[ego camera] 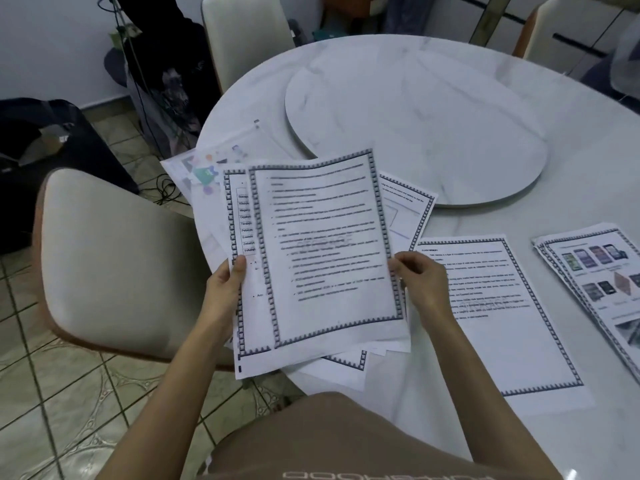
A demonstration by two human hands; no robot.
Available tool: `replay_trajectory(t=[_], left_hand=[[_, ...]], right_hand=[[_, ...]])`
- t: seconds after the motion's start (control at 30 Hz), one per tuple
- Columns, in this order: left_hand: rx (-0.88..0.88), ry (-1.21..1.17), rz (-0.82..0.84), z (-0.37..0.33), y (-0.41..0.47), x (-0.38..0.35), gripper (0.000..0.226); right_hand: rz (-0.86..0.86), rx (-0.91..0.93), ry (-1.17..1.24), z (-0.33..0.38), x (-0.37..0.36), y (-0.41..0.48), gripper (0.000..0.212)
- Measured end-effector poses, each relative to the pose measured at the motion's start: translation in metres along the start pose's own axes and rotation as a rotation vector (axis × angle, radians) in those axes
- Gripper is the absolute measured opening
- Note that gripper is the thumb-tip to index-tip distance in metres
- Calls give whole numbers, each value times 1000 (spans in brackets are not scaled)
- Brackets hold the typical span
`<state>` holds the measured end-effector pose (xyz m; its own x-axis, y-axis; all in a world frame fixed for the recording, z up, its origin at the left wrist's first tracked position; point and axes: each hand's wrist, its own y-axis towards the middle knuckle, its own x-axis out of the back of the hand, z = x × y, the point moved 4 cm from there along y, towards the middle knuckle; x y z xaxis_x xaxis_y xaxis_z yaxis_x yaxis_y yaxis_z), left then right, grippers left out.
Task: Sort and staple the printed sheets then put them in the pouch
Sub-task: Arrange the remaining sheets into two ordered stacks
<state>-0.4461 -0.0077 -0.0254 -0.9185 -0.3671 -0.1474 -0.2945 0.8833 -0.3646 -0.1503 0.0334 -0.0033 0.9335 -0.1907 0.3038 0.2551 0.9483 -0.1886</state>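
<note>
Fanned stack of sheets (256,306) is up in the air, on the near-left side of the turntable (415,126). My left hand (225,285) grips the stack's left edge, thumb on top; the fingers beneath are hidden. My right hand (420,282) pinches the right edge of the top sheet (325,244), fingers curled on it.

The top sheet bows along its far edge: thin, light, floppy, no stiffness of its own. I judge the loose sheets will slip over one another. Best to hold at mid-edge with the thumb flat and support from below; a corner pinch risks a droop or a crease.

A single sheet (498,306) lies flat on the near side of the turntable, and the picture pile (595,282) sits to its near-right. The pouch (207,168), clear and soft, lies to the left of the turntable, partly hidden behind the held sheets. No stapler in view.
</note>
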Motion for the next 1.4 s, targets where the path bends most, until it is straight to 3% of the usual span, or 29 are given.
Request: replay_trajectory(t=[0.13, 0.2, 0.53, 0.73, 1.07, 1.4], left_hand=[[25, 23, -37, 3, -1, 1, 18], [54, 38, -61, 6, -1, 2, 18], [33, 164, -169, 11, -7, 4, 22], [-32, 218, -180, 7, -12, -6, 25], [-117, 309, -284, 5, -37, -12, 18], [-190, 285, -395, 9, -84, 22, 17]], right_hand=[[-214, 15, 5, -5, 38, 11, 4], [-300, 14, -9, -9, 64, 17, 14], [-487, -78, -226, -54, 189, 13, 25], [-452, -130, -399, -80, 222, 2, 24], [-452, -35, -480, -91, 237, 5, 22], [-160, 164, -351, -46, 148, 29, 20]])
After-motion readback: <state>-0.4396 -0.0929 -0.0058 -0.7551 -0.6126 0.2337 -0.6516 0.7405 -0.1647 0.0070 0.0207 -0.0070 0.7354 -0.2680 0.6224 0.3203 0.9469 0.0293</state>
